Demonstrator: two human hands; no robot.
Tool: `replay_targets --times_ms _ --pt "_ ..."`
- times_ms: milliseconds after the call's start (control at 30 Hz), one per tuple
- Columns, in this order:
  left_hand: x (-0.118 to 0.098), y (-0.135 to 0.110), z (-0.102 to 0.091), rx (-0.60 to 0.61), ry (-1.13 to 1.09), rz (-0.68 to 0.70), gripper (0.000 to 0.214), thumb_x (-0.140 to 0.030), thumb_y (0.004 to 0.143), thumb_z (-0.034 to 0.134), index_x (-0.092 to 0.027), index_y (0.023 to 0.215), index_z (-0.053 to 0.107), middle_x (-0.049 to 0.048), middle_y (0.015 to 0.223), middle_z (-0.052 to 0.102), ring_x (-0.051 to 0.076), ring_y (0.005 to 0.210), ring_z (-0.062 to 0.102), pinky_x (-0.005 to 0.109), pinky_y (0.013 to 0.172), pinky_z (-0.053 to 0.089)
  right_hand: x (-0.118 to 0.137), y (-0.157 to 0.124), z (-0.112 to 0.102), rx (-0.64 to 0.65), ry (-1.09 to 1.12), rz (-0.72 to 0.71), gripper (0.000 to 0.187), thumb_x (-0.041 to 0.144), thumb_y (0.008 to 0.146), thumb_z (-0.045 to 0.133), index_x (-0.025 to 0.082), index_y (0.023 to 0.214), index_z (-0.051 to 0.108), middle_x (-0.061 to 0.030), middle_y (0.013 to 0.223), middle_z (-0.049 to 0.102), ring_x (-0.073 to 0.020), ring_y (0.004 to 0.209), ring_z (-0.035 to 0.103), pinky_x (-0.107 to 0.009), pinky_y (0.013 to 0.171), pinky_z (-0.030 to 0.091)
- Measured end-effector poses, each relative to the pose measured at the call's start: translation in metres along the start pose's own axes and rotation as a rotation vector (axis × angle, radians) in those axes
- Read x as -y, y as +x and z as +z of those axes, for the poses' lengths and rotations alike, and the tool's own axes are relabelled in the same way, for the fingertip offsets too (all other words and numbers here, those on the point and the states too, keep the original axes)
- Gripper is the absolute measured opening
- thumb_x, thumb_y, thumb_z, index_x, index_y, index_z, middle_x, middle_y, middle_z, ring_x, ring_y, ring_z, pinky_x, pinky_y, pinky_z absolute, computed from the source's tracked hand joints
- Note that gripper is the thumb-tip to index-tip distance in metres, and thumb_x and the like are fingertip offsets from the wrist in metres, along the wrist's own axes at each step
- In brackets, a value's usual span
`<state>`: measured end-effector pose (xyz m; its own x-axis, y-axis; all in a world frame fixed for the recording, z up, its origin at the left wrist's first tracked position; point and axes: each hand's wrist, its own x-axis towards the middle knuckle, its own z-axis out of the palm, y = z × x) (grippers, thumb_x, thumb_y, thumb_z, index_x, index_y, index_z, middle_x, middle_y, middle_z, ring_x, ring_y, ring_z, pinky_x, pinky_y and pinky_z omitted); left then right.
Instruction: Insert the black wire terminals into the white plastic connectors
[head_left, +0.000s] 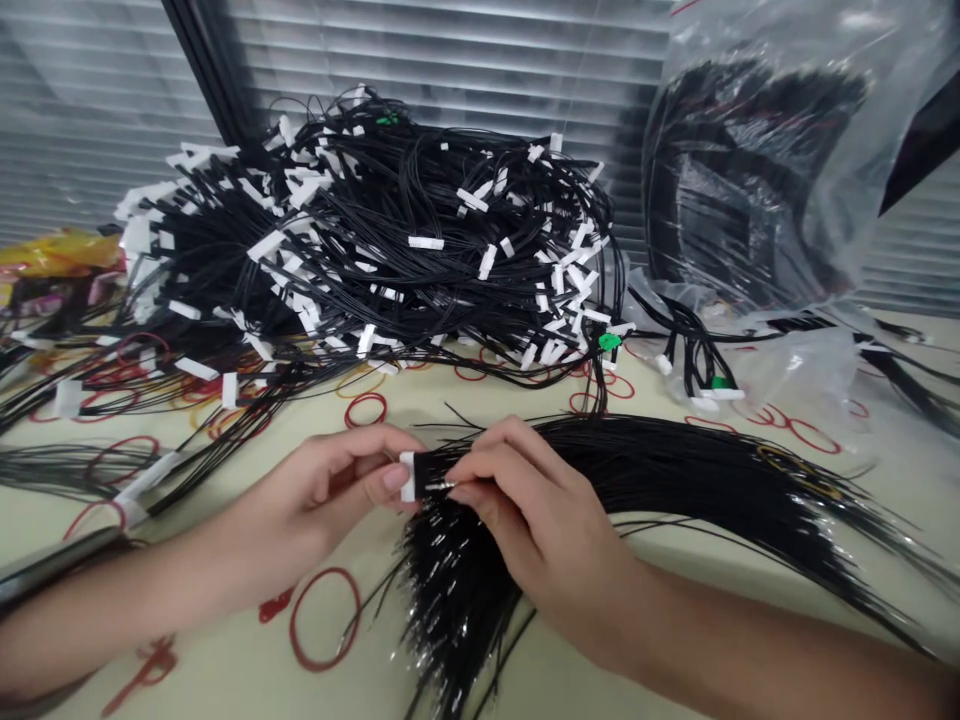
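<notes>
Between thumb and fingers, my left hand pinches a white connector housing that has black wires running out of its right side. My right hand is closed in a pinch on a black wire, whose silvery metal terminal points left at the housing, close to it. Whether the terminal touches the housing I cannot tell. Under both hands lies a thick bundle of loose black wires; many bare metal tips show at its near end, below my right hand.
Behind rises a large heap of black cables with white connectors. A clear plastic bag of black wires stands at the back right, before window blinds. Red rubber bands lie scattered on the table. More wired connectors lie at left.
</notes>
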<state>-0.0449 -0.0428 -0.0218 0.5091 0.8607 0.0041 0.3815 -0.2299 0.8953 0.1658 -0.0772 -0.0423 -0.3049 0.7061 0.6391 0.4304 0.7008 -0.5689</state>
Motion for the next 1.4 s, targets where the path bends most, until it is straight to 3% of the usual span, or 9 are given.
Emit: replay_targets --times_ms 167,400,500,733,933,1100,1267,1400 --pt "0.002 0.001 0.0 -0.056 0.011 -0.037 0.022 -0.034 0.088 0.061 -0.019 0.099 0.072 0.0002 0.075 0.071 0.015 0.067 0.062 0.021 0.057 0.049 -0.002 -0.003 0.005 0.049 -0.079 -0.004 0.03 0.003 0.097 0.04 0.013 0.102 0.067 -0.006 0.09 0.06 -0.012 0.077 0.061 -0.022 0.07 0.054" --pt "-0.005 0.002 0.0 0.06 -0.008 -0.004 0.02 -0.033 0.093 0.056 -0.02 0.095 0.072 0.0004 0.077 0.07 0.014 0.071 0.064 0.019 0.061 0.05 -0.002 -0.004 0.002 -0.03 0.012 0.144 0.017 0.01 0.095 0.055 0.022 0.105 0.062 0.0009 0.089 0.071 -0.0105 0.077 0.068 -0.02 0.07 0.055" --pt "-0.005 0.002 -0.002 0.048 0.073 -0.017 0.026 -0.04 0.092 0.057 -0.019 0.096 0.071 0.0023 0.075 0.07 0.015 0.064 0.061 0.02 0.053 0.046 -0.003 -0.004 0.002 -0.033 0.035 0.204 0.014 0.012 0.093 0.059 0.023 0.101 0.058 0.0028 0.085 0.072 -0.0101 0.074 0.07 -0.019 0.066 0.053" --pt "-0.005 0.002 -0.001 0.051 0.094 -0.051 0.029 -0.043 0.091 0.058 -0.019 0.098 0.073 0.0038 0.078 0.072 0.017 0.067 0.065 0.02 0.054 0.05 -0.003 -0.005 0.002 -0.032 0.033 0.217 0.017 0.011 0.091 0.061 0.024 0.101 0.054 0.0059 0.078 0.072 -0.0089 0.072 0.07 -0.017 0.064 0.052" --pt "-0.007 0.003 0.001 0.041 0.005 -0.055 0.02 -0.038 0.088 0.065 -0.021 0.095 0.074 0.0019 0.075 0.072 0.016 0.066 0.066 0.017 0.054 0.051 -0.002 -0.006 0.003 -0.045 -0.03 0.16 0.02 0.008 0.091 0.06 0.024 0.1 0.053 0.0048 0.08 0.071 -0.0096 0.073 0.07 -0.017 0.065 0.052" --pt "-0.006 0.005 -0.004 0.101 -0.051 -0.009 0.013 -0.027 0.092 0.063 -0.023 0.096 0.075 0.0003 0.078 0.074 0.014 0.072 0.068 0.017 0.063 0.055 -0.001 -0.008 0.001 0.005 -0.097 0.102 0.014 0.01 0.093 0.057 0.023 0.096 0.057 0.0041 0.081 0.069 -0.009 0.069 0.065 -0.018 0.063 0.049" --pt "-0.002 0.004 -0.011 0.221 -0.017 -0.037 0.024 -0.026 0.1 0.05 -0.021 0.106 0.072 0.0023 0.088 0.074 0.016 0.084 0.069 0.023 0.075 0.057 -0.003 -0.01 0.001 0.015 -0.162 -0.131 0.015 0.013 0.101 0.045 0.021 0.1 0.058 0.0013 0.081 0.065 -0.0105 0.069 0.059 -0.022 0.063 0.048" --pt "-0.001 0.003 -0.013 0.239 -0.016 -0.083 0.025 -0.032 0.101 0.05 -0.023 0.11 0.071 0.0025 0.092 0.075 0.017 0.086 0.07 0.025 0.076 0.057 -0.002 -0.009 0.001 0.015 -0.19 -0.209 0.025 0.015 0.105 0.04 0.017 0.092 0.062 -0.0019 0.075 0.063 -0.0122 0.068 0.055 -0.024 0.061 0.049"
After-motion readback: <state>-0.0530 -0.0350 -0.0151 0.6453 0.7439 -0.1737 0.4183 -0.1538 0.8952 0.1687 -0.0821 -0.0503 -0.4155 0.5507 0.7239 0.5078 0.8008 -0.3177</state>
